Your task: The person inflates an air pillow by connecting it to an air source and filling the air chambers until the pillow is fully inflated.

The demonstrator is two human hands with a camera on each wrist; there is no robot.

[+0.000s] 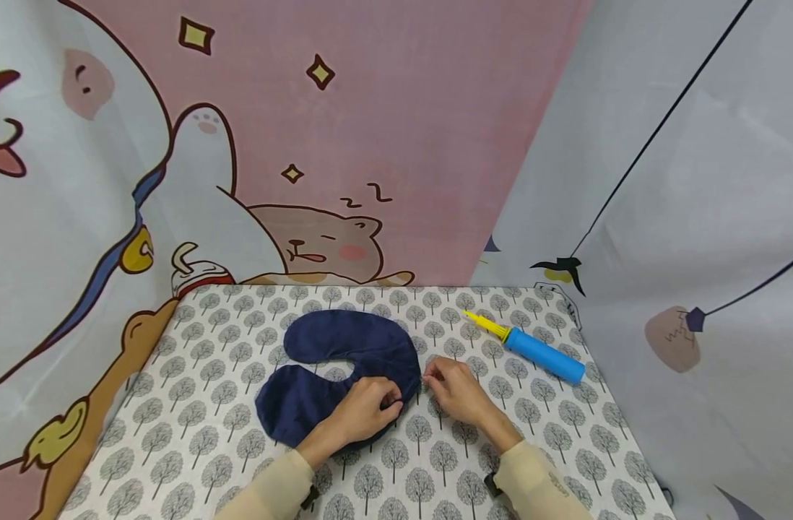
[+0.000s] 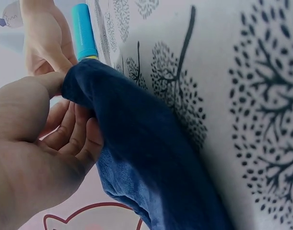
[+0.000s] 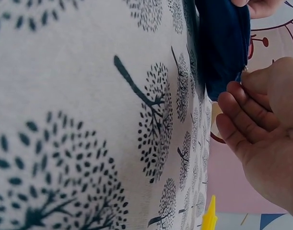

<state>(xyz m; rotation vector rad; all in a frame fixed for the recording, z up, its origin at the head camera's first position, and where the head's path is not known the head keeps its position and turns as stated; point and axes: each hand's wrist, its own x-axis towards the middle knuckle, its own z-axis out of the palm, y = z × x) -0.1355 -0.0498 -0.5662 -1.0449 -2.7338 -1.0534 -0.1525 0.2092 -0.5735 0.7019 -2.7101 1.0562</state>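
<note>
A navy U-shaped neck pillow [image 1: 351, 332] lies on the table, its opening facing left. On its near right part, the left hand [image 1: 365, 410] pinches the fabric; in the left wrist view that hand [image 2: 38, 139] holds a fold of navy cloth [image 2: 146, 129] between thumb and fingers. At the pillow's right edge is the right hand [image 1: 458, 391]. The right wrist view has this hand [image 3: 268, 115] pinching a small zipper pull [image 3: 244, 70] at the end of a zipper [image 3: 246, 43] along the pillow's edge, its other fingers curled loosely.
A blue hand pump [image 1: 542, 355] with a yellow nozzle [image 1: 487, 325] lies to the right, beyond the right hand. The table's cloth [image 1: 208, 404] has a tree print. Hanging cloth with cartoon animals [image 1: 331, 245] stands behind and at the sides.
</note>
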